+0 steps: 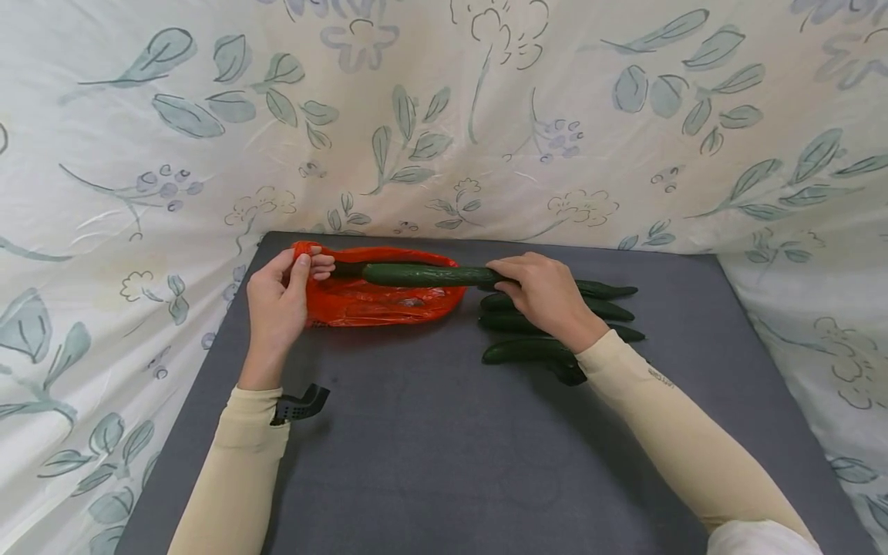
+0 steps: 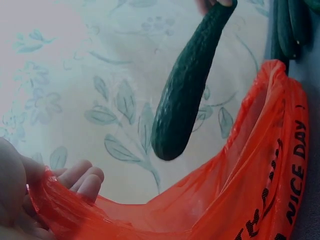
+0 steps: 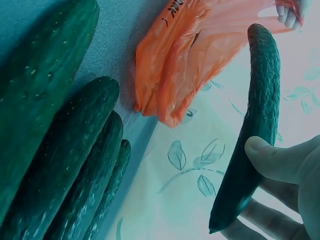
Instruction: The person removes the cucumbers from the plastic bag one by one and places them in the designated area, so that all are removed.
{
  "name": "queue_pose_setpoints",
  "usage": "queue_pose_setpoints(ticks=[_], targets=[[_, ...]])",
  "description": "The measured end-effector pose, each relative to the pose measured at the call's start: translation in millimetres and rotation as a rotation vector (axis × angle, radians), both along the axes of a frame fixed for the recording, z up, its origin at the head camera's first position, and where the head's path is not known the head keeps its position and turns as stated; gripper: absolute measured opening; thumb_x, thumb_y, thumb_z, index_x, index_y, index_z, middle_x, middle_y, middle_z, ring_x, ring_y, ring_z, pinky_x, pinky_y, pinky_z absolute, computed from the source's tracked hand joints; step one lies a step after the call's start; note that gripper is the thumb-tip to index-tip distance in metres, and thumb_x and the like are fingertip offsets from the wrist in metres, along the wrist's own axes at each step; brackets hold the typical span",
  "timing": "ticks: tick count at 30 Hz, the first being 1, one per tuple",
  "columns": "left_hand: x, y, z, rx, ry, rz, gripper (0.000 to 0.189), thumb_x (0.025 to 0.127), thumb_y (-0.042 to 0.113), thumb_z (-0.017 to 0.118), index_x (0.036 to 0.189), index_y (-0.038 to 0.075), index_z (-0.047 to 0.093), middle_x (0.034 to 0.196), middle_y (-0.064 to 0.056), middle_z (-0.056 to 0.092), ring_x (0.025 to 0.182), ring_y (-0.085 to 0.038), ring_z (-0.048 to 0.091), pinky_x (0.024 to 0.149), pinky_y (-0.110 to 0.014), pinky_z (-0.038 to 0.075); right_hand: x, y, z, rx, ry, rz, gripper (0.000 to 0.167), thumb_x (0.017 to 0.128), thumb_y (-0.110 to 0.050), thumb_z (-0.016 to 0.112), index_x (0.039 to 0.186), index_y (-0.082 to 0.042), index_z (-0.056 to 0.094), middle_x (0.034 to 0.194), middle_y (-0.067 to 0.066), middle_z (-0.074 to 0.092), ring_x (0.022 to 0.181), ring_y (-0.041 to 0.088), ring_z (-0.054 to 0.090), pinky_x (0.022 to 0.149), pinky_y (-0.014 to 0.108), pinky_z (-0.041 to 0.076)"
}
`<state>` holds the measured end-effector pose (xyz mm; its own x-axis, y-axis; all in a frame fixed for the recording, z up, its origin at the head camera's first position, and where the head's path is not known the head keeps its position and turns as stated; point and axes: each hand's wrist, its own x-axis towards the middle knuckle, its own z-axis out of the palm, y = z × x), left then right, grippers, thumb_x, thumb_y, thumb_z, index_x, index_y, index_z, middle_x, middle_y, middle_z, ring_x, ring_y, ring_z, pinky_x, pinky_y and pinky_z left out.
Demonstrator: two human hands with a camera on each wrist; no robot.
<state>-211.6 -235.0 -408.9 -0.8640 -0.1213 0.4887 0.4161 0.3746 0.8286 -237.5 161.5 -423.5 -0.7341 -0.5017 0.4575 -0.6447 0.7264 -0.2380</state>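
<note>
My left hand [image 1: 280,297] pinches the rim of a red plastic bag [image 1: 375,314] between thumb and fingers, lifting that side. The bag's mouth gapes toward the left wrist view, and black lettering shows on its side. My right hand [image 1: 544,297] grips a long dark green cucumber [image 1: 430,275] near one end, thumb on one side and fingers on the other. Its free end points left, over the bag's opening in the head view. Within the bag a dark green shape [image 1: 348,270] shows partly behind the held cucumber.
Several more cucumbers [image 1: 516,351] lie side by side on the grey table [image 1: 430,462], under and beside my right hand. Behind the table hangs a floral curtain [image 1: 416,154], which also runs down both sides.
</note>
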Motion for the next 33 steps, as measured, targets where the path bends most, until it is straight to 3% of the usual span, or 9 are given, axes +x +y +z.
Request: queue_pose_setpoints(ticks=[17,24,29,33], targets=[[-2.7,-1.1,-2.1,0.011,0.002,-0.012,0.030,0.115,0.015,0.057,0.124,-0.006,0.075,0.112,-0.013,0.080,0.094,-0.014,0.077,0.097,-0.025,0.060,18.1,43.5,-2.2,-0.077,0.075,0.016,0.043,0.091,0.000,0.086,0.133,-0.005,0.078,0.121,0.012,0.079,0.108,0.032,0.073,0.078,0.051,0.062],[-3.3,-1.7,-2.8,0.017,0.000,-0.017,0.030,0.115,0.015,0.057,0.125,-0.007,0.075,0.112,-0.014,0.079,0.095,-0.016,0.077,0.098,-0.026,0.060,31.9,57.6,0.3,-0.062,0.081,-0.012,0.047,0.090,0.000,0.087,0.135,-0.007,0.077,0.121,0.011,0.079,0.106,0.032,0.074,0.072,0.049,0.062],[-3.8,-1.9,-2.0,0.023,0.000,-0.014,0.030,0.115,0.016,0.057,0.125,-0.006,0.075,0.112,-0.014,0.079,0.094,-0.013,0.076,0.098,-0.026,0.060,39.7,65.8,1.8,-0.040,0.098,-0.024,0.049,0.090,-0.003,0.088,0.137,-0.008,0.076,0.123,0.012,0.078,0.107,0.032,0.073,0.074,0.049,0.062],[-4.8,-1.3,-1.9,0.028,0.002,-0.018,0.030,0.115,0.016,0.057,0.125,-0.006,0.075,0.112,-0.014,0.079,0.095,-0.017,0.077,0.098,-0.026,0.060,45.9,73.7,0.9,-0.036,0.115,-0.028,0.049,0.089,-0.002,0.089,0.135,-0.007,0.077,0.122,0.013,0.078,0.105,0.032,0.073,0.074,0.050,0.062]])
